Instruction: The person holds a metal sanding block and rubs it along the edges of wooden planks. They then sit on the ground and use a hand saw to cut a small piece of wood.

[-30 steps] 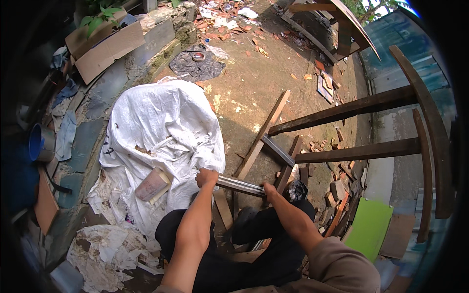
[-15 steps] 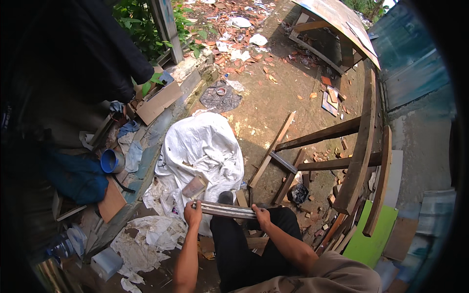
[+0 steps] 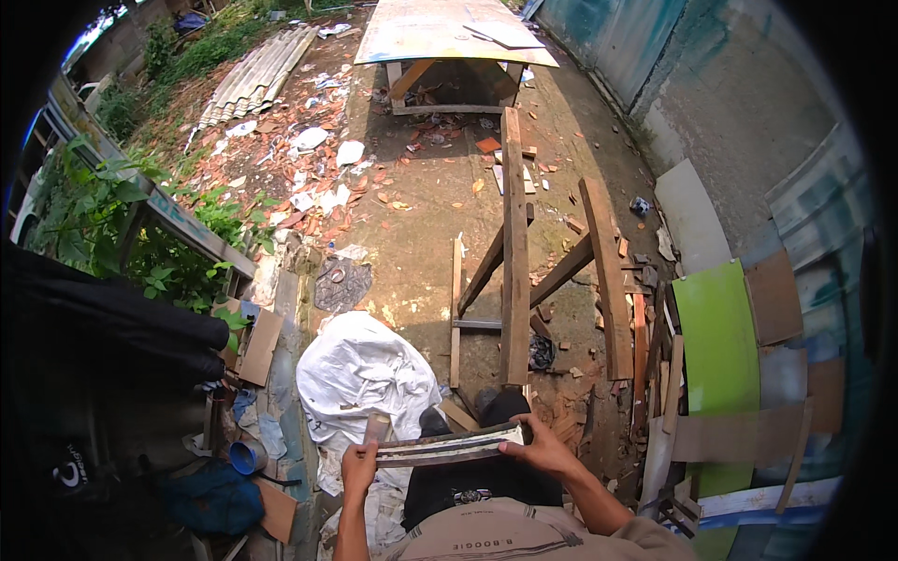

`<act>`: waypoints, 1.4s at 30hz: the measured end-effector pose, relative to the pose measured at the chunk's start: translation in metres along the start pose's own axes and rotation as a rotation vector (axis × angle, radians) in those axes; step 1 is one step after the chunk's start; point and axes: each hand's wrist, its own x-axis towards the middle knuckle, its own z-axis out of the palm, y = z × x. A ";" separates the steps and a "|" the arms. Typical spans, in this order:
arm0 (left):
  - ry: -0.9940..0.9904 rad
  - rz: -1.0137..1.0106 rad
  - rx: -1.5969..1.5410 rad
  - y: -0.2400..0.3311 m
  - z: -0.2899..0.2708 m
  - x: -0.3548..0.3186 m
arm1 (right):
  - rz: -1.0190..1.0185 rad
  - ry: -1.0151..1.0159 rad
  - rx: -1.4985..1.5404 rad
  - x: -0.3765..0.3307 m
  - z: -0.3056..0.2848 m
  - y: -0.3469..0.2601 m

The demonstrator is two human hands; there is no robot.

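A long flat strip, dark with pale stripes along its length [image 3: 440, 452], lies across my lap, held level at both ends. My left hand [image 3: 359, 467] is closed around its left end. At the right end, my right hand [image 3: 544, 451] grips it with the thumb on the near edge. Just beyond the left end is a small brownish block [image 3: 376, 428] on a white sack [image 3: 360, 369]. My legs in dark trousers are below the strip. What the strip is made of is hard to tell.
A wooden trestle [image 3: 514, 262] of dark beams stands ahead, slightly right. Farther off is a low table with a pale board top [image 3: 449, 37]. A green panel [image 3: 718, 337] leans on the right. At left are a blue cup [image 3: 247, 455] and a dark blue cloth [image 3: 210, 500].
My view has lifted and swung, so more of the yard and far table shows. Both hands still hold the strip, its right end now slightly higher than its left.
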 end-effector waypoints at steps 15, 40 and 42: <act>-0.216 0.589 -0.353 0.370 0.196 0.050 | -0.420 0.498 0.379 0.160 -0.277 -0.048; -0.190 0.652 0.075 0.441 0.282 0.104 | -0.330 0.520 0.248 0.267 -0.364 -0.068; -0.047 0.842 0.260 0.431 0.289 0.087 | -0.365 0.534 0.234 0.263 -0.359 -0.064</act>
